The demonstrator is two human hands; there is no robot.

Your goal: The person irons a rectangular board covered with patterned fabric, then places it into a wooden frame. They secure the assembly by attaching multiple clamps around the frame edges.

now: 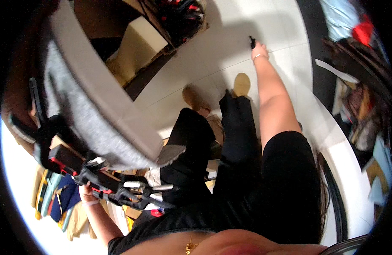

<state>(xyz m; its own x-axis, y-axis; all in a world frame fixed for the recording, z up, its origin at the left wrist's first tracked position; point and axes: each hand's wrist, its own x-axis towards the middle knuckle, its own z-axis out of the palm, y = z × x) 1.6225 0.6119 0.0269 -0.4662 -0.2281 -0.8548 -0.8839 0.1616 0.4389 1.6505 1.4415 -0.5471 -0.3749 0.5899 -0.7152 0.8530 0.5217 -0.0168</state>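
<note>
My left hand (pixel 88 194) is at the lower left, its fingers closed against a bulky black jointed thing with red parts (pixel 104 182). Long black arms and light metallic pieces stick out of it; its exact kind is unclear. Part of that hand is hidden behind it. Far out in front, my right arm reaches over the pale floor, and my right hand (pixel 260 50) is closed on a small black object (pixel 252 41). Only a short end of this object shows past the fingers. A grey felt-like panel with a beige border (pixel 119 106) stands just beyond the left-hand thing.
An open brown box (pixel 151 72) holds a cream block (pixel 143 38); dark and red items (pixel 183 17) lie beside it. Folded cloths (pixel 62 195) are at the lower left. Piled clothes and bags (pixel 361 97) line the right side. My shoes (pixel 241 84) stand on pale tiles (pixel 230 55).
</note>
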